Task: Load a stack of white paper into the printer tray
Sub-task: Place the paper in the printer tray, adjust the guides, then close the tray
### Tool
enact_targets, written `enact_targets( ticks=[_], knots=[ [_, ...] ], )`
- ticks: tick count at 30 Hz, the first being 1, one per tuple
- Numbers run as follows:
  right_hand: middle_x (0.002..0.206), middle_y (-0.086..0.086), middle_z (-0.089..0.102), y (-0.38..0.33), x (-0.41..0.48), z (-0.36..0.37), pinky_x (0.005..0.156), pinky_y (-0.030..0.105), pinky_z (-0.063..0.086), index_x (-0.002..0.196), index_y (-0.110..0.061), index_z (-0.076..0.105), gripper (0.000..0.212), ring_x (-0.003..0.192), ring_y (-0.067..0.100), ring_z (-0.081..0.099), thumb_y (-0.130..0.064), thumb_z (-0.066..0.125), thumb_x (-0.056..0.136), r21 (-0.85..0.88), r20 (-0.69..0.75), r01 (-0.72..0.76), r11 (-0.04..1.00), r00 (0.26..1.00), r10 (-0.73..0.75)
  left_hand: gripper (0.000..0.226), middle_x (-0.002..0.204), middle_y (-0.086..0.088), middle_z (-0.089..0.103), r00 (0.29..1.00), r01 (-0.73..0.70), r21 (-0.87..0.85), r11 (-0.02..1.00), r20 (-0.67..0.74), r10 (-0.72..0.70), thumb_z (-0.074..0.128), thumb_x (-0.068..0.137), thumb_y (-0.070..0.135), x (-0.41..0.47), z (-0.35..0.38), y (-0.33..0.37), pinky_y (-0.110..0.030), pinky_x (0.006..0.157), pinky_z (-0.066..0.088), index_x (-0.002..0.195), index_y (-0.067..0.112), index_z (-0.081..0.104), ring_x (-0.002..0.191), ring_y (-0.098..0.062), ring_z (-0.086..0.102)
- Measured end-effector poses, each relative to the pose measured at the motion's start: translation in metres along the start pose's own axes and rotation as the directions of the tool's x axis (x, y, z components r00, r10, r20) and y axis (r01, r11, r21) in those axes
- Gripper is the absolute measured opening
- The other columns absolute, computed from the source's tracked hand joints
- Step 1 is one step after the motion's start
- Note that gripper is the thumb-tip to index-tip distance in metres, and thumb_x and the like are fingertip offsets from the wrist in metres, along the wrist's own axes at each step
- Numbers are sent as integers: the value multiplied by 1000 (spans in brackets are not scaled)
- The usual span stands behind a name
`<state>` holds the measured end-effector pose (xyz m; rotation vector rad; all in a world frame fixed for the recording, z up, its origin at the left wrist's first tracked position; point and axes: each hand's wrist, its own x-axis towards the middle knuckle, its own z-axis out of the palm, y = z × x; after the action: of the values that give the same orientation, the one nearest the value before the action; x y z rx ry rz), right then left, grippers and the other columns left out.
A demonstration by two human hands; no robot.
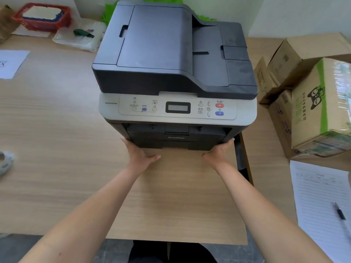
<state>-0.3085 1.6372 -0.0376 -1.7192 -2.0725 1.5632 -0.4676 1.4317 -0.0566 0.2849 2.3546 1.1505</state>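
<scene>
A dark grey and silver printer [171,54] stands on the wooden table [57,130]. Its paper tray [174,144] sits pushed in at the bottom front, flush with the body. My left hand [139,153] grips the tray's lower left corner, with the thumb spread out on the table and the fingertips hidden against the printer. My right hand [218,152] holds the lower right corner in the same way. No stack of white paper is between my hands or in front of the printer.
Cardboard boxes [313,103] are stacked right of the printer. A lined sheet [319,202] with a pen [340,213] lies at the near right. At the left are a white sheet [11,63], a red basket [43,18] and a plastic bag [79,37].
</scene>
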Motion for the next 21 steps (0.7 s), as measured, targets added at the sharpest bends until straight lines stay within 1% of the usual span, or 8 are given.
enact_targets(
  ticks=[2,6,8,10,12,14,17,21],
  knots=[
    [160,2,-25,2,1,2,111,22,7,140,-14,-43,122,150,22,1,15,58,78,24,-10,33,999,999,-32,151,155,-15,-30,1000,19,-14,1000,3,-19,91,58,19,2,5,-3,-26,116,-9,138,0,-36,146,-22,-18],
    [158,0,-30,6,3,6,109,22,7,137,-18,-47,126,151,21,-1,16,57,76,60,-16,29,998,999,-28,148,152,-17,-34,999,43,9,999,-16,-43,89,62,18,5,11,-7,-21,112,-11,137,-3,-36,144,-22,-21],
    [157,-3,-32,6,2,6,109,21,8,137,-21,-47,124,150,19,-1,16,55,76,53,-1,32,998,999,-32,145,156,-16,-24,999,28,16,999,-34,-27,89,62,17,4,7,-6,-23,115,-6,141,-2,-30,146,-22,-13],
    [159,-3,-28,8,0,5,109,21,9,139,-21,-44,121,150,19,2,13,54,79,63,9,37,997,999,-38,135,158,-17,0,996,7,12,1000,-94,-6,88,62,18,5,4,-7,-35,121,7,146,1,-16,147,-27,6],
    [162,1,-20,8,-5,5,114,26,13,141,-18,-41,115,151,22,6,5,56,85,66,28,16,998,999,-18,118,155,-9,19,988,23,-39,999,-152,-29,84,66,20,1,2,-1,-43,119,20,147,10,-1,143,-26,22],
    [163,3,-18,7,-10,5,117,32,20,142,-15,-39,108,150,26,11,-4,56,90,30,61,-33,999,998,31,94,147,-3,34,980,39,-139,990,-189,-65,77,71,18,-4,2,8,-38,116,27,142,18,16,136,-24,34],
    [164,5,-16,-2,-24,7,116,31,22,146,-9,-31,99,150,27,15,-14,53,94,31,78,-49,998,996,46,73,141,-2,42,982,14,-200,980,-183,-51,70,79,17,-18,0,21,-33,108,32,136,22,24,130,-25,43],
    [164,14,0,-12,-46,9,120,34,16,151,0,-15,87,150,30,14,-31,47,99,26,120,3,1000,993,-6,76,143,6,42,988,-26,-162,986,-157,0,61,82,12,-46,-7,34,-39,107,38,143,30,20,123,-16,44]
  ],
)
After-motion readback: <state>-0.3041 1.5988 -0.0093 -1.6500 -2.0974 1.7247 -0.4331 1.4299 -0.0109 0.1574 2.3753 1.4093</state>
